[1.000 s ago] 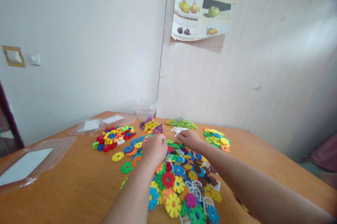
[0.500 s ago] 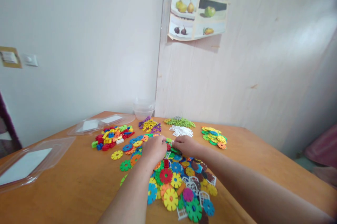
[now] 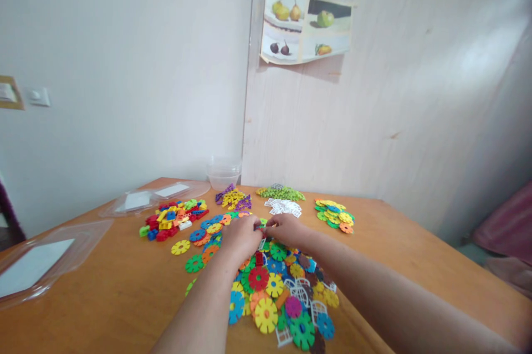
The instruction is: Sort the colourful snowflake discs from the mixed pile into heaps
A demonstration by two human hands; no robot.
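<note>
While both hands (image 3: 266,232) meet over the disc pile (image 3: 276,287), grip contents unclear; pinch one small piece, steady the neighbours.

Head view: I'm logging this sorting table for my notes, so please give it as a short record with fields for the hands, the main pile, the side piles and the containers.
left hand: over the far end of the main pile, fingers meeting the right hand's on a small piece; too small to identify
right hand: same spot, fingers toward the left hand
main pile: mixed-colour flower discs with white arched pieces
side piles: red, yellow and blue bricks; white pieces; green pieces
containers: clear tub; clear lids
surface: wooden table
</note>
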